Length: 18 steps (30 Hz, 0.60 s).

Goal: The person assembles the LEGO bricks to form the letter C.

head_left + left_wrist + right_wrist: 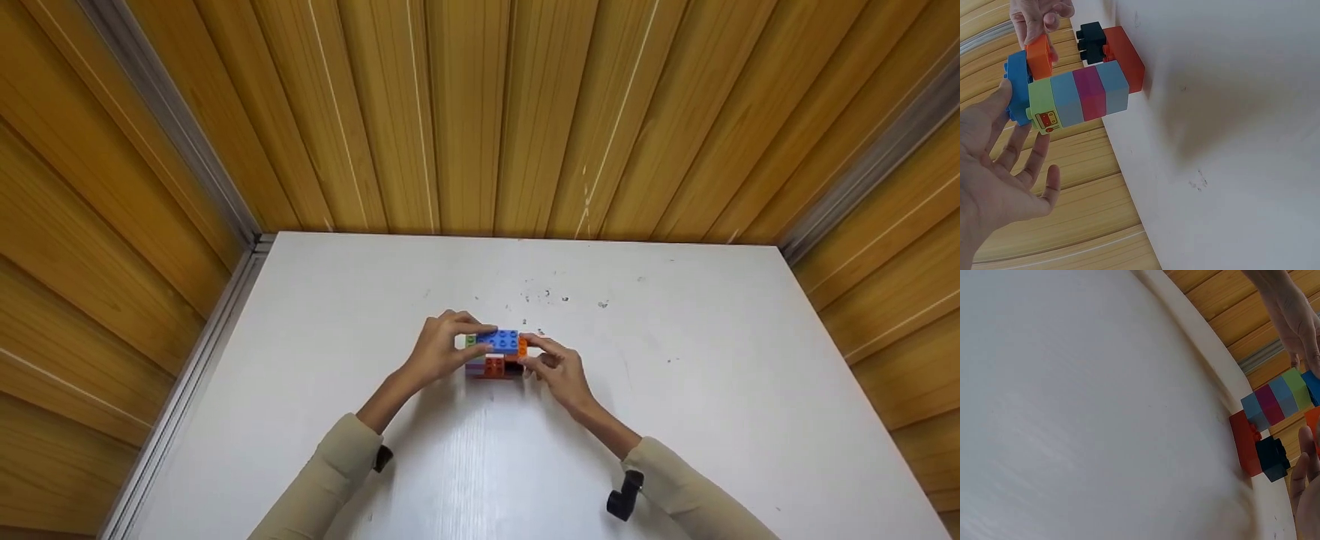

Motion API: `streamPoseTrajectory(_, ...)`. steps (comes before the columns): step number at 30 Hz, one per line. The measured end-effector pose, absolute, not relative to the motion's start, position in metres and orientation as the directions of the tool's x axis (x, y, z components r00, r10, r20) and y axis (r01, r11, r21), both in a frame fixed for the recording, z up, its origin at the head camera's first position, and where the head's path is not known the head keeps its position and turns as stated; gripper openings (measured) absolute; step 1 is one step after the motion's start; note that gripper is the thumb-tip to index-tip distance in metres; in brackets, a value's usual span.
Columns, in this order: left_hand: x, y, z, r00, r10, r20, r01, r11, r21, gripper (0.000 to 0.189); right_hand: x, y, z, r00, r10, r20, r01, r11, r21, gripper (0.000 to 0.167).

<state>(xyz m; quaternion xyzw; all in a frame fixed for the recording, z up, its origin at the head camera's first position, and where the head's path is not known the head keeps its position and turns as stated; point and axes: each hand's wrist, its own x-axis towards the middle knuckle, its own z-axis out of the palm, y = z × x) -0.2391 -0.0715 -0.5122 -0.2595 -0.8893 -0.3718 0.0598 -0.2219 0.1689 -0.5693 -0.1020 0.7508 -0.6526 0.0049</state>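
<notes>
A tower of toy building bricks stands on a red brick (1130,62) lying on the table. From the red base up come light blue (1113,85), magenta (1090,93), light blue and a lime green brick (1044,104) with a printed picture. Beside the tower, a black brick (1093,43) sits on the same base. My left hand (441,349) grips a blue brick (504,342) at the top of the tower, thumb on the near side and fingers behind. To its right my right hand (562,375) pinches an orange brick (523,346) right at the blue brick's end.
The white table (712,420) carries small dark marks (565,298) beyond the bricks. Wood-patterned panels (465,112) rise behind it and at both sides, with a grey metal frame (180,112) at the left corner. A black device (624,496) sits at the right sleeve.
</notes>
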Motion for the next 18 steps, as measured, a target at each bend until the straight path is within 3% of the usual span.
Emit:
streamPoseTrajectory(6, -0.2403, -0.0713, -0.5108, -0.863, 0.421, 0.278, 0.494, 0.591, 0.638, 0.031, -0.2222, 0.1677, -0.571, -0.981, -0.157, 0.116, -0.134, 0.11, -0.985, 0.038)
streamPoseTrajectory(18, -0.2399, -0.0708, -0.5113, -0.855, 0.429, 0.292, 0.508, 0.581, 0.635, 0.031, -0.2228, 0.1688, -0.5752, -0.948, -0.178, 0.263, -0.285, 0.116, -0.951, 0.036)
